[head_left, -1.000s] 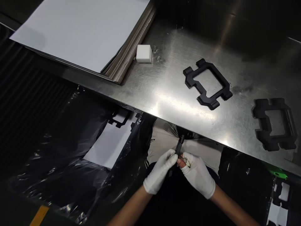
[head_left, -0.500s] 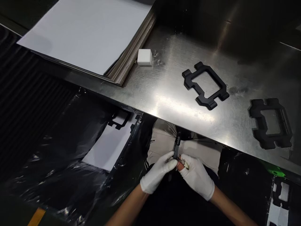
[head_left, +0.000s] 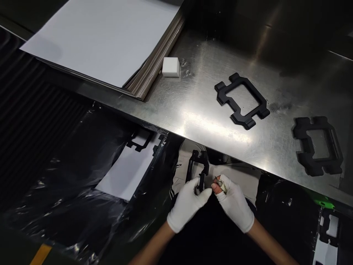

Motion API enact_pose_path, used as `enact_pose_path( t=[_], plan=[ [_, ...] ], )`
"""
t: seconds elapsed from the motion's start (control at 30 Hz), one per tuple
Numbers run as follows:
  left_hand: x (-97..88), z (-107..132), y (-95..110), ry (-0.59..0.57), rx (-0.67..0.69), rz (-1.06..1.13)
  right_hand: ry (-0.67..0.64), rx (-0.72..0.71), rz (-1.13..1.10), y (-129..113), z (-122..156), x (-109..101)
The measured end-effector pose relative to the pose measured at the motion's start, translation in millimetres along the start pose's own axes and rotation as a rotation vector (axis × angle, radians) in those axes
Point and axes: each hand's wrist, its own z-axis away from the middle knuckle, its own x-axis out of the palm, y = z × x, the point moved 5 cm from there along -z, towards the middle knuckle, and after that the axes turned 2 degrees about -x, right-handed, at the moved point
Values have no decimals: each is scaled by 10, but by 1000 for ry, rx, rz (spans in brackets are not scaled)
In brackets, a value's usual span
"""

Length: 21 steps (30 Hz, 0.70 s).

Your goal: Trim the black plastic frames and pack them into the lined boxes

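Both hands wear white gloves and work below the near edge of a steel table (head_left: 193, 114). My left hand (head_left: 189, 204) is closed on a black plastic frame (head_left: 197, 165), holding it upright so its open middle shows. My right hand (head_left: 234, 206) is closed beside it, pinching a small blade-like tool (head_left: 219, 183) whose tip is near the frame's edge. A bare fingertip pokes out of the right glove. Two more black frames lie flat on the table, one frame (head_left: 242, 100) in the middle and another (head_left: 317, 145) at the right.
A stack of white sheets (head_left: 104, 40) sits at the table's far left with a small white block (head_left: 170, 67) beside it. A black plastic-lined bin (head_left: 82, 184) at the lower left holds white sheets and frames. More frames lie at the lower right (head_left: 329, 228).
My left hand has turned the black frame from edge-on to nearly face-on, so its opening shows. My right hand has drawn slightly apart from it.
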Motion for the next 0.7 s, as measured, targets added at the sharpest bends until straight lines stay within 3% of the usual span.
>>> enact_pose_path(
  t=[0.2,0.7],
  plan=[
    [1,0,84,69,111,-273,-21,-62,60,3,-5,40],
    [62,-62,-140,-148,-38,-255,-38,-83,177,125,-12,39]
  ],
)
